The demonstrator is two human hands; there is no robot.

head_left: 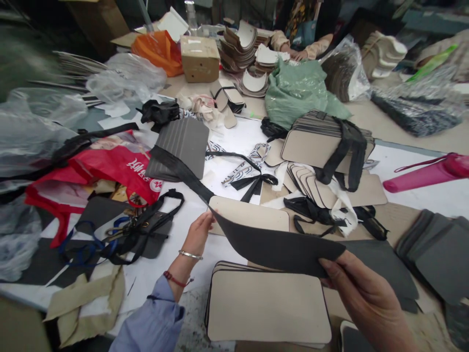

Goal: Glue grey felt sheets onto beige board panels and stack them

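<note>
My right hand (361, 288) pinches one end of a thin dark grey sheet (271, 244), thumb on top. The sheet bows between my two hands, and at its other end my left hand (200, 230) is closed on the edge. From that left end a black fabric strip (183, 173) runs up and away; whether it is joined to the sheet I cannot tell. Beneath the sheet lies a stack of beige panels (269, 305) with rounded corners and dark edges. Another beige panel (252, 215) lies just behind, partly hidden by the sheet.
Grey panels (445, 254) lie at right, a ribbed grey stack (179, 146) behind left. A strapped panel bundle (326, 142), red bag (106, 166), green bag (304, 90), pink pouch (428, 173) and cardboard box (200, 58) surround the work. A co-worker's hands (295, 53) rest at the far side.
</note>
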